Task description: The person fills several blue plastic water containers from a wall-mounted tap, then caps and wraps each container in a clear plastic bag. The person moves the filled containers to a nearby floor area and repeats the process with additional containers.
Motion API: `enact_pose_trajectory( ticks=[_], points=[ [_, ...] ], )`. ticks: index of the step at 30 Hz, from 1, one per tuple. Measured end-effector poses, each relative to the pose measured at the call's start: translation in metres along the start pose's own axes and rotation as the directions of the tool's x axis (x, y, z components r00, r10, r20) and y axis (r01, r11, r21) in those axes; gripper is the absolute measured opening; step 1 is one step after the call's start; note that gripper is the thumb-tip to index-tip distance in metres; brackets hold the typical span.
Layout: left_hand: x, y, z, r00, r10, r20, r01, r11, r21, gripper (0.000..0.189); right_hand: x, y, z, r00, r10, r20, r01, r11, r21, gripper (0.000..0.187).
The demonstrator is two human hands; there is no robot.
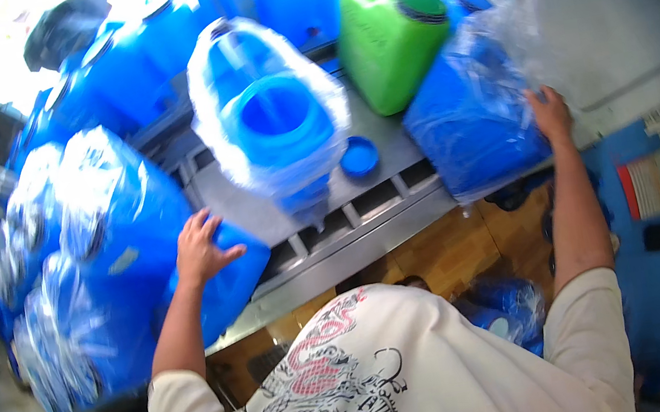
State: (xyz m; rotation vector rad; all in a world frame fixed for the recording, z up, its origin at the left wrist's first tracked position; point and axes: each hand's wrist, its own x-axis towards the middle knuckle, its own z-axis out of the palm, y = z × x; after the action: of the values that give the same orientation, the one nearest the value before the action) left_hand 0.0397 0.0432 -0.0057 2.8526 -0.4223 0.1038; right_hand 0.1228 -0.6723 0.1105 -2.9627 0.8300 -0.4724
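Note:
My left hand point(202, 249), fingers spread, is over a blue plastic jug point(231, 280) at the counter's left front. My right hand point(550, 114) lies at the right side of a blue jug in clear plastic wrap point(471, 119), fingertips at the wrap. Between them, an uncapped blue jug in clear wrap point(287, 141) stands on the metal counter point(233, 205). A pale streak, apparently a stream of water, drops into its wide mouth. A round blue cap point(359, 156) lies beside it. Behind the wrapped jug on the right, a green jug point(385, 45) leans, its cap on.
More plastic-wrapped blue jugs point(92, 256) crowd the left side. A row of blue containers point(145, 60) stands along the bright back. Slots run along the counter's front edge point(337, 250). Wrapped blue containers point(501, 308) are on the wood-patterned floor point(449, 242) below.

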Motion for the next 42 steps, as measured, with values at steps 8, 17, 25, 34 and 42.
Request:
enact_pose_trajectory(
  ticks=[8,17,25,34,42],
  points=[
    [0.003,0.005,-0.008,0.986,-0.128,0.108,0.124,0.991,0.04,0.076,0.046,0.0,-0.031,0.942,-0.153,0.298,0.186,0.978,-0.088,0.069],
    [0.015,0.009,0.005,0.962,-0.267,0.047,0.267,0.964,0.024,0.063,0.14,0.005,0.077,0.86,-0.498,0.111,0.507,0.859,-0.073,0.058],
    [0.04,0.046,0.012,0.711,-0.699,-0.078,0.703,0.71,0.05,0.051,0.099,-0.042,0.029,0.817,-0.364,0.448,0.114,0.863,0.493,0.053],
    [0.035,0.028,0.032,0.634,-0.722,-0.278,0.742,0.669,-0.043,0.036,0.114,-0.028,0.063,0.63,-0.68,0.376,0.743,0.668,-0.037,0.039],
    [0.039,0.046,0.025,0.554,-0.794,-0.249,0.824,0.565,0.032,0.038,0.127,-0.04,0.061,0.621,-0.612,0.49,0.576,0.78,0.243,0.045]
  ],
)
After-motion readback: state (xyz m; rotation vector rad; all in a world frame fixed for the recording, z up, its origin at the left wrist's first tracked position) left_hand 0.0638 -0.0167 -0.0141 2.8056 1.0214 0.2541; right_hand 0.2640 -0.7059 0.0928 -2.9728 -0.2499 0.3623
